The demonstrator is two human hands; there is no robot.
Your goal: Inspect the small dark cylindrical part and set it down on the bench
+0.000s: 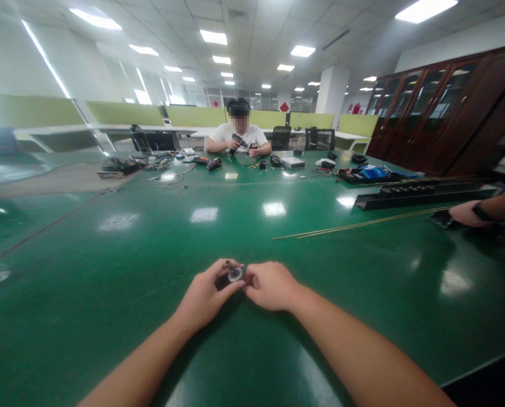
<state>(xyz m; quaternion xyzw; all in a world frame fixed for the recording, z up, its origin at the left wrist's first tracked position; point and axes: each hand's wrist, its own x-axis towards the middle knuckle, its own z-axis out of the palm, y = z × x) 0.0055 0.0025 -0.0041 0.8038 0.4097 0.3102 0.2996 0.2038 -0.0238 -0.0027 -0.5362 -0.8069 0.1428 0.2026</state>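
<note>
A small dark piece with a round, shiny, whitish face (235, 275) is held just above the green table or on it; which of the two I cannot tell. My left hand (205, 294) curls around it, thumb in front and fingers behind. At its right side my right hand (271, 286) is closed in a pinch, fingertips against the edge of the piece. Whatever lies between those right fingertips is hidden. The exact kind of the round piece is too small to make out.
The green table (151, 249) spreads around my hands. Two thin brass-coloured rods (341, 229) and a long black rail (405, 198) lie to the right, near another person's hand (468, 213). Across the table a co-worker (238, 135) holds a power screwdriver (239, 140). Several tools and parts lie along the far side.
</note>
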